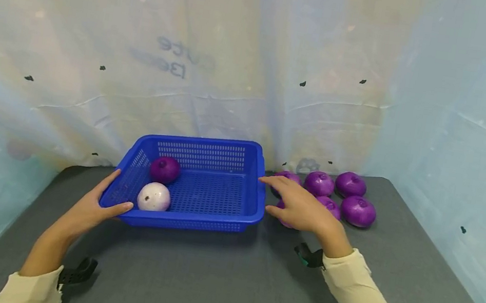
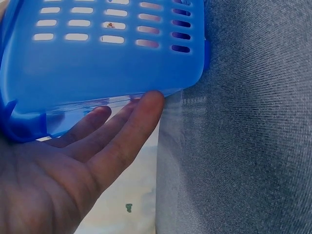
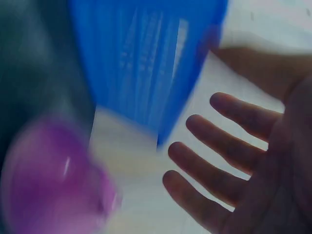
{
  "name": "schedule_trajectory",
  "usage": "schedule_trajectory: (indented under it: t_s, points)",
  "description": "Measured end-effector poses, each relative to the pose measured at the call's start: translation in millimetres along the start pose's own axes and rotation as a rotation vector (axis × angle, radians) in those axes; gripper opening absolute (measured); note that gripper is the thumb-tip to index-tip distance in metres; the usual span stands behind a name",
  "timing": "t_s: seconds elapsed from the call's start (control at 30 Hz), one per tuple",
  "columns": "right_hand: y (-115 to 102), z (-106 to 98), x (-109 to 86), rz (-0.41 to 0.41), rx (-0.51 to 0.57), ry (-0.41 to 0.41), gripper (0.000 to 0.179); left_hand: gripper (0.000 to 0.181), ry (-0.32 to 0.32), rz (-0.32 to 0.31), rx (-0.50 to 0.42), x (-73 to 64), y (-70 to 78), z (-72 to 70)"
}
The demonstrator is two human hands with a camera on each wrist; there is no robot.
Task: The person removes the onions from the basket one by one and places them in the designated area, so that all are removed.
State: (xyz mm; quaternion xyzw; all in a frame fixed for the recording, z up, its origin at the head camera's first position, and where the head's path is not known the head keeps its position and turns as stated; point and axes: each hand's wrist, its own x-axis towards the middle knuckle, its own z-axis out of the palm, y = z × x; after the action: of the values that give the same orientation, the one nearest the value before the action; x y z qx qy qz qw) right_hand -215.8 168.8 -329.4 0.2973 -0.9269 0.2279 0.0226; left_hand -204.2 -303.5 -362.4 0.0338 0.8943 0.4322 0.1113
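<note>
A blue plastic basket (image 1: 202, 221) with slotted walls sits on the grey table. Inside its left end lie a purple onion (image 1: 165, 169) and a whitish onion (image 1: 154, 197). My left hand (image 1: 92, 208) holds the basket's front left corner, its thumb by the front rim and its fingers along the left side. In the left wrist view, those fingers (image 2: 127, 134) reach along the basket's wall. At the right rim is my right hand (image 1: 298, 206), fingers spread and holding nothing. The right wrist view shows its fingers (image 3: 229, 136) apart, beside the blurred basket.
Several purple onions (image 1: 358, 211) lie on the table (image 1: 215, 282) right of the basket, some partly hidden behind my right hand. A pale patterned sheet (image 1: 236, 67) hangs behind the table and along its sides.
</note>
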Motion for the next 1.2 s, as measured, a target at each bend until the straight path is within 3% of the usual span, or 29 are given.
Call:
schedule_trajectory:
  t_s: [0.1, 0.2, 0.4, 0.53, 0.73, 0.97, 1.1, 1.2]
  points:
    - [-23, 10, 13.5, -0.057, -0.095, -0.008, 0.066, 0.097, 0.003, 0.009, -0.001, -0.4, -2.8, -0.1]
    - [-38, 12, 17.5, -0.051, -0.168, -0.024, 0.076, 0.096, 0.001, 0.022, 0.001, 0.3, -5.4, -0.4]
    - [-44, 7, 15.6, -0.059, -0.139, -0.118, 0.076, 0.095, -0.012, 0.024, -0.033, 2.3, -2.5, 1.7]
    - [-47, 5, 20.8, -0.088, -0.076, -0.164, 0.057, 0.095, -0.013, 0.020, -0.026, 2.5, -1.0, 2.9]
    - [-70, 28, 56.6, -0.126, 0.053, -0.248, 0.050, 0.096, 0.008, -0.003, -0.012, -0.7, -4.1, 2.4]
    - [-104, 65, 94.3, -0.006, 0.234, -0.249, 0.052, 0.096, 0.001, -0.005, -0.014, -2.7, -3.7, 7.2]
    - [-120, 82, 115.0, 0.031, 0.198, -0.246, 0.060, 0.095, 0.008, 0.002, -0.011, -2.3, -0.9, 6.9]
    - [-129, 92, 129.6, 0.004, 0.142, -0.245, 0.066, 0.095, 0.010, 0.002, -0.012, -4.2, -1.4, 5.1]
